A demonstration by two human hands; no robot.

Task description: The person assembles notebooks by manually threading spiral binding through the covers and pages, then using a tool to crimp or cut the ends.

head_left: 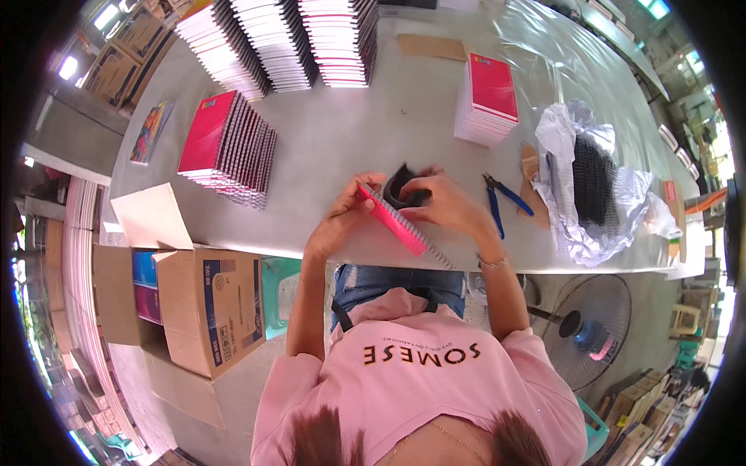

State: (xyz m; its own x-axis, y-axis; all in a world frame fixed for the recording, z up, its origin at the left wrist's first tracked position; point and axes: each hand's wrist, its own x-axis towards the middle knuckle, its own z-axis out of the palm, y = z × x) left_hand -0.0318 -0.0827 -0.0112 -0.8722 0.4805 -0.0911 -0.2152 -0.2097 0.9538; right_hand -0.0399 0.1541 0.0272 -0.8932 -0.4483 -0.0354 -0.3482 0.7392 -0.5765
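My left hand (351,203) grips a bright pink notebook (400,230) by its upper end, over the near edge of the table. A dark wire coil (423,239) runs along the notebook's edge, and its loose end sticks out past the lower corner. My right hand (451,203) is closed round a black curved piece (398,185), which lies against the upper part of the coil. What this piece is I cannot make out. To the right of my right hand lie blue-handled pliers (507,203).
Red-covered notebooks stand in a left stack (208,133) and a right stack (493,85). Several tall spiral-bound stacks (338,39) are at the back. Black coils (594,182) lie on crumpled wrapping (556,140). An open carton (210,311) and a fan (587,330) flank me.
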